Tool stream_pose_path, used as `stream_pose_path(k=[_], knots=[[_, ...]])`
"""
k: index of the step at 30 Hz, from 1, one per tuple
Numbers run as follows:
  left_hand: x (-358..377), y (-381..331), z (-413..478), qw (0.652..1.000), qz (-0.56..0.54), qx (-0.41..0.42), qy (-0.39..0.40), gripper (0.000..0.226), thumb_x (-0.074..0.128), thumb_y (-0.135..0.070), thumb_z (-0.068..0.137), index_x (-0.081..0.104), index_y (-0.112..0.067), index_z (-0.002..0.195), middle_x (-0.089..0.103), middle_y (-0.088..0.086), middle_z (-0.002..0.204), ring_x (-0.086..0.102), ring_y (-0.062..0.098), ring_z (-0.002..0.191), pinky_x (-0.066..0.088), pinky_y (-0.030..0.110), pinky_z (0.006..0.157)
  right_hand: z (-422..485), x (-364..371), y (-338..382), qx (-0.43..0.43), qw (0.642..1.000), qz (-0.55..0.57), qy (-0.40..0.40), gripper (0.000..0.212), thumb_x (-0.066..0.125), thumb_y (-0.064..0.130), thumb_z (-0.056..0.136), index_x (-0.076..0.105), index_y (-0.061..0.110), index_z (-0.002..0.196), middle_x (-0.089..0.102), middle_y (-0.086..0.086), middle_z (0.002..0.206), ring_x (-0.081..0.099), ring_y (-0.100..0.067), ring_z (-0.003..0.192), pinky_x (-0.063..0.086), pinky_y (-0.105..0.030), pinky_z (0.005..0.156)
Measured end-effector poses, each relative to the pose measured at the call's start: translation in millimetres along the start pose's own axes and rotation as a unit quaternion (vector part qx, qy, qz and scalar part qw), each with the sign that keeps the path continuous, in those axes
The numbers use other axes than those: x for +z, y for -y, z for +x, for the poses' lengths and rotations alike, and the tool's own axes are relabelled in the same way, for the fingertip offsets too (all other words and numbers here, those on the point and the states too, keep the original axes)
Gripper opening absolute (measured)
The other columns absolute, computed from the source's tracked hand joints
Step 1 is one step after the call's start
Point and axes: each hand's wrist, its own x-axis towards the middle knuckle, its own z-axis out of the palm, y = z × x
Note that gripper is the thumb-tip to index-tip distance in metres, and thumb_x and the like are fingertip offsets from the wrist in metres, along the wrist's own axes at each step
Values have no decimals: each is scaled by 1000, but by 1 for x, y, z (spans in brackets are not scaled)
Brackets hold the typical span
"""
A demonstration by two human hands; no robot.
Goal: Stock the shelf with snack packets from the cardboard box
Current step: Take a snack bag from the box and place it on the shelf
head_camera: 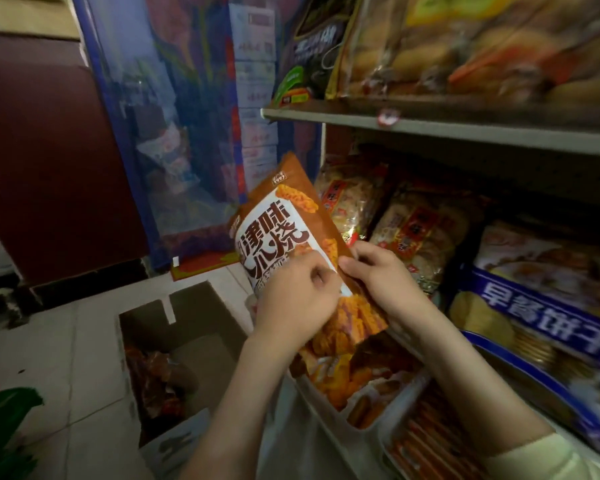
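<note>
- As the head view looks down, the person holds a brown and orange snack packet (281, 230) in both hands, in front of the left end of the shelf (430, 128).
- The packet stands tilted, its top leaning up and to the left and its printed face turned to the camera.
- The left hand (293, 299) covers the packet's lower front, seen from the back, its fingers curled in and clamped on the packet.
- The right hand (378, 282) takes the packet's right edge, with the thumb on the front and the other fingers wrapped behind it.
- A pale sleeve (548, 459) shows on the right arm at the lower right corner.
- Just beneath the held packet, more orange packets (343, 368) lie in the lower tier of the shelf.
- Behind the right hand, rice cracker bags (420, 237) lean on the middle tier, and a blue biscuit pack (551, 306) sits to their right.
- On the top board stand a dark bag (312, 53) and a large bread bag (465, 46).
- The cardboard box (123, 358) stands open on the tiled floor (66, 341) to the left of the arms, and brown packets (160, 382) are visible inside it.
- A green object (4, 420) lies at the lower left edge, too blurred to identify.
</note>
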Motion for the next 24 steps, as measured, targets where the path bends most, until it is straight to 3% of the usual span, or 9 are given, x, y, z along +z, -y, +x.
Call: stream_pose_path(k=[4, 10, 13, 15, 18, 21, 24], knots=[[16, -37, -3, 999, -13, -13, -48, 26, 41, -34, 95, 55, -19, 79, 59, 2, 74, 56, 19, 75, 46, 33, 64, -42, -46, 10, -1, 999, 28, -23, 24, 56, 9, 92, 45, 7, 71, 42, -8, 67, 41, -14, 61, 33, -23, 55], [38, -91, -14, 991, -42, 90, -91, 43, 44, -34, 95, 31, -23, 55, 45, -2, 50, 46, 15, 51, 29, 26, 43, -91, -106, 32, 0, 997, 48, -65, 23, 54, 13, 94, 47, 9, 73, 51, -12, 72, 50, -20, 66, 39, -24, 55], [45, -113, -23, 984, -50, 131, -112, 42, 46, -33, 95, 33, -23, 56, 44, -3, 48, 45, 14, 48, 26, 24, 42, -112, -132, 35, 9, 996, 58, -69, 22, 55, 16, 93, 48, 10, 73, 58, -9, 72, 57, -20, 64, 45, -24, 57], [48, -121, -26, 981, -58, 143, -119, 38, 47, -33, 95, 42, -22, 60, 50, 0, 50, 49, 15, 49, 32, 24, 43, -121, -144, 34, 18, 995, 76, -67, 21, 55, 16, 93, 48, 11, 73, 60, -6, 70, 60, -17, 62, 46, -23, 55], [55, -138, -36, 977, -64, 170, -115, 39, 47, -32, 95, 38, -23, 58, 49, -2, 50, 49, 12, 48, 33, 25, 43, -138, -164, 35, 24, 991, 109, -70, 24, 57, 14, 91, 46, 12, 70, 57, -8, 68, 59, -16, 59, 46, -21, 50], [63, -164, -51, 970, -46, 215, -103, 37, 46, -32, 95, 38, -22, 60, 44, -4, 47, 46, 14, 44, 35, 28, 42, -160, -189, 37, 18, 991, 105, -74, 26, 66, 19, 84, 48, 15, 66, 49, -15, 72, 49, -24, 60, 39, -27, 52], [68, -191, -64, 959, -8, 261, -112, 34, 46, -30, 93, 38, -23, 61, 29, -10, 42, 31, 5, 36, 18, 17, 38, -182, -213, 44, 25, 992, 98, -72, 21, 66, 17, 79, 48, 11, 71, 48, -13, 70, 46, -23, 58, 37, -26, 52]])
